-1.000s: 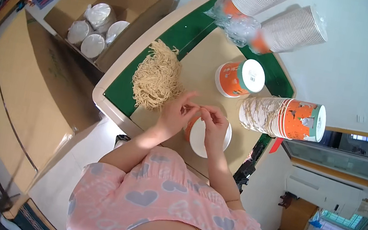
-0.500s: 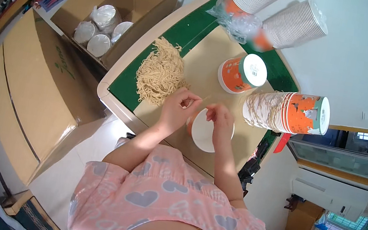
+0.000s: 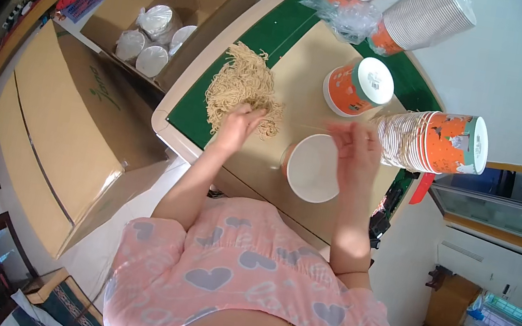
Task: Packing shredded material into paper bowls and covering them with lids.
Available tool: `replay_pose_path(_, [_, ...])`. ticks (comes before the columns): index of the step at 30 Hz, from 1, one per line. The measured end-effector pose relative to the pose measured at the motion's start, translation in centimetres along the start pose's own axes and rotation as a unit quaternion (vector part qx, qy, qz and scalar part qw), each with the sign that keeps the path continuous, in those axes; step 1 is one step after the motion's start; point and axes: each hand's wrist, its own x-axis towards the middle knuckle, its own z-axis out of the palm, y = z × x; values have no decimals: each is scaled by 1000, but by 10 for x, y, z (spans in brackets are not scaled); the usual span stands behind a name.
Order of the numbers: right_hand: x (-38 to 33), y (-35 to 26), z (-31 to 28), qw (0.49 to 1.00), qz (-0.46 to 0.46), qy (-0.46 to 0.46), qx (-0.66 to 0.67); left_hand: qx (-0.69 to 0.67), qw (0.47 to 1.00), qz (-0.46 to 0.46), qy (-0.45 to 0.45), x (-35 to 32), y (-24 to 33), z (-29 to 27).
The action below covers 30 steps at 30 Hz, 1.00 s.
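- Beige tangled strand pile (image 3: 240, 83), ten o'clock of white-lined orange paper cup (image 3: 313, 166)
- Left hand (image 3: 240, 125): touching pile, half-curled; hold unclear
- Right hand (image 3: 356, 148): two o'clock, loosely open, blurred

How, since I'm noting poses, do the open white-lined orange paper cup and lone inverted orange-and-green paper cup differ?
The open cup is mouth-up; the inverted cup is base-up. The open cup shows white interior, the inverted cup its printed wall. Both are orange outside.

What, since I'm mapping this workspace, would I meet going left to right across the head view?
Blue basket, wrapped white bundles, pile of tan strands, upright open cup, stack of nested cups.
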Motion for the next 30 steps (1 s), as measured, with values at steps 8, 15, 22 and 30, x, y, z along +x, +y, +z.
replay_pose_path(8, [-61,-174,-40,934,-351,69,13,103,989,-67,-83,0,-61,3])
replay_pose_path(15, [-115,-188,-108,781,-361,259,-438,-25,998,-63,-4,15,41,-17])
replay_pose_path(22, [-34,-5,-142,851,-45,44,-522,14,993,22,-118,16,140,37])
replay_pose_path(30, [-43,60,-175,898,68,72,-428,160,935,138,-285,44,97,95])
